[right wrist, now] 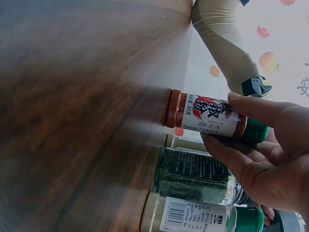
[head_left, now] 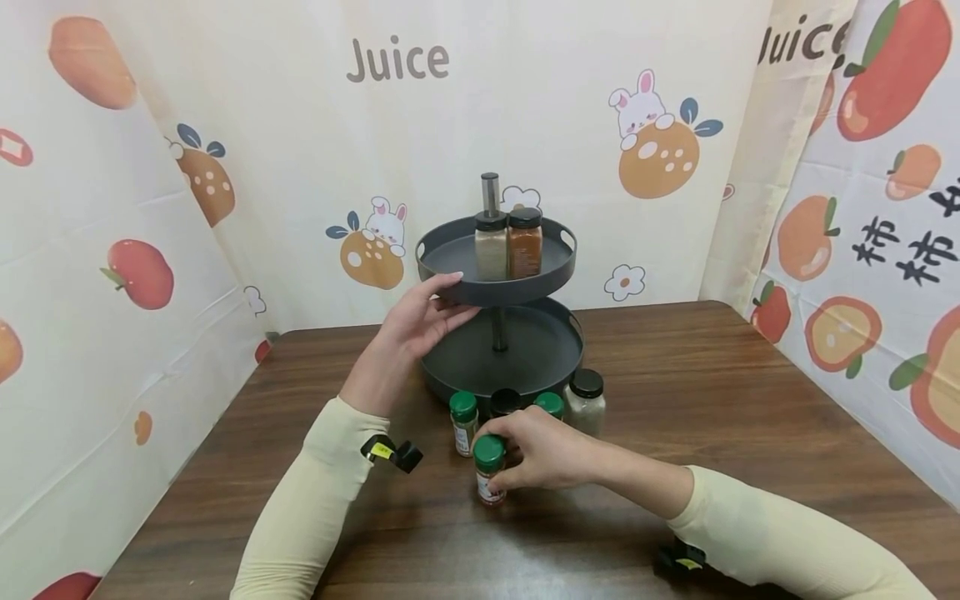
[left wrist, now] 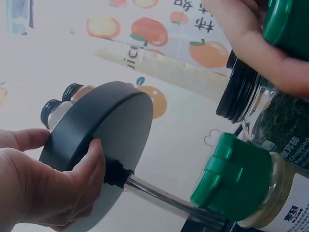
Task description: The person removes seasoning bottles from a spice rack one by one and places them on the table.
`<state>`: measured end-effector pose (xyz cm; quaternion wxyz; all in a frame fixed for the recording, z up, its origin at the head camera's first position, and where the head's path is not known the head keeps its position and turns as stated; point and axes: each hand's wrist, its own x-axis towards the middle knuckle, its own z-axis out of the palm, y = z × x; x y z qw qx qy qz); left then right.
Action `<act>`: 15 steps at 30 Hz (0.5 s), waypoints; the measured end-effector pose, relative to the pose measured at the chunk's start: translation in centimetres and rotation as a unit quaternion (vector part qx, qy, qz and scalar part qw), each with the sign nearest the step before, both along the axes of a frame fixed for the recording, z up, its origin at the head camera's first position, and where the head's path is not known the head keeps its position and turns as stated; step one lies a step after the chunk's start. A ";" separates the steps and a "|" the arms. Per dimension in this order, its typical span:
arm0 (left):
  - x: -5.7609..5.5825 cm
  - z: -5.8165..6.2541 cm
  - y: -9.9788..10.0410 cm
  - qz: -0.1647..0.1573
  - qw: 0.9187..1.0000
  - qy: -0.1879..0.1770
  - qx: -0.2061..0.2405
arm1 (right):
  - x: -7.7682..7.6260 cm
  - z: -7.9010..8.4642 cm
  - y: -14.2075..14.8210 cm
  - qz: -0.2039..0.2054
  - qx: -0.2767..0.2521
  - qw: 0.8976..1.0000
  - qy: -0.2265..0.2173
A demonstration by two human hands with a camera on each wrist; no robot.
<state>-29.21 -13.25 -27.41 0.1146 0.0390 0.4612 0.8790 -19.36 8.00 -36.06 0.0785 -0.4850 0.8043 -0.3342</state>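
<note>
My left hand [head_left: 423, 323] grips the rim of the upper tray [head_left: 487, 292] of a dark grey two-tier turntable rack, thumb over the rim and fingers underneath. Between thumb and fingers, my right hand [head_left: 553, 450] pinches a small spice jar [right wrist: 207, 113] of red powder with a green lid, its base close to the tabletop. Around it stand a green-lidded jar [head_left: 463, 423] on the left, a black-lidded jar of dark green herbs [right wrist: 193, 174], another green-lidded jar [head_left: 550, 405] partly hidden by my right hand, and a larger black-lidded jar [head_left: 587, 407].
On the upper tray stand two black-lidded jars, one of pale contents [head_left: 491, 252] and one of orange-brown powder [head_left: 525, 252]. A central post [head_left: 491, 193] joins it to the lower tray [head_left: 468, 367]. Printed curtains [head_left: 300, 125] enclose the wooden table [head_left: 660, 375].
</note>
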 end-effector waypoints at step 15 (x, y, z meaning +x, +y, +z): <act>-0.9 -0.1 -1.7 0.036 0.999 -0.014 0.008 | 0.1 0.0 0.0 -0.004 -0.005 1.000 -0.009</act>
